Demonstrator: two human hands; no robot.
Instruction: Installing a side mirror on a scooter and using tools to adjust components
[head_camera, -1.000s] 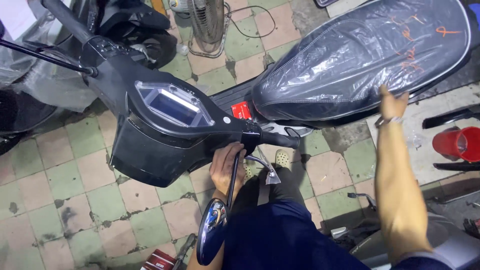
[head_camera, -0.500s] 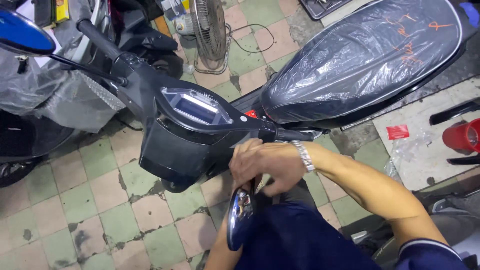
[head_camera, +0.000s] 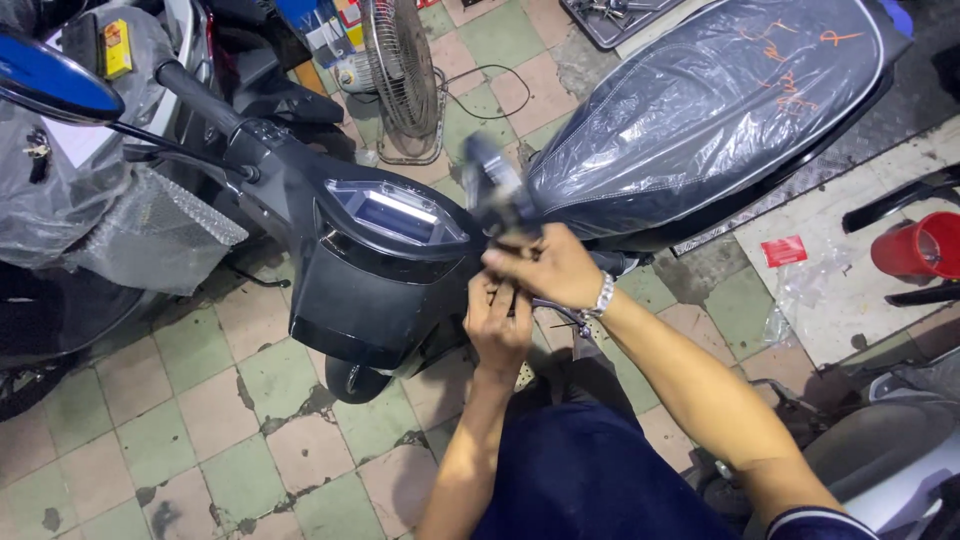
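Note:
A dark electric scooter (head_camera: 380, 270) stands in front of me, with a lit display (head_camera: 395, 212) on its handlebar head. Both my hands meet at its right handlebar end. My right hand (head_camera: 548, 268), a metal bracelet on the wrist, grips the stem of a blurred dark mirror (head_camera: 490, 188) that sticks up above it. Just below, my left hand (head_camera: 497, 325) is closed around the bar at the foot of the stem. The joint itself is hidden by my fingers. The left mirror (head_camera: 55, 75), blue-tinted, stands on its stem at the far left.
The scooter's seat (head_camera: 720, 110) is wrapped in clear plastic. A standing fan (head_camera: 400, 70) and a cable are behind the handlebar. A plastic-wrapped scooter (head_camera: 90, 220) stands at left. A red cup (head_camera: 925, 245) and black parts lie at right on white sheeting. The floor is worn tiles.
The right mirror hung down below the handlebar before; now it points up above my hands. My right hand came from the seat side to the handlebar. My view shifted right.

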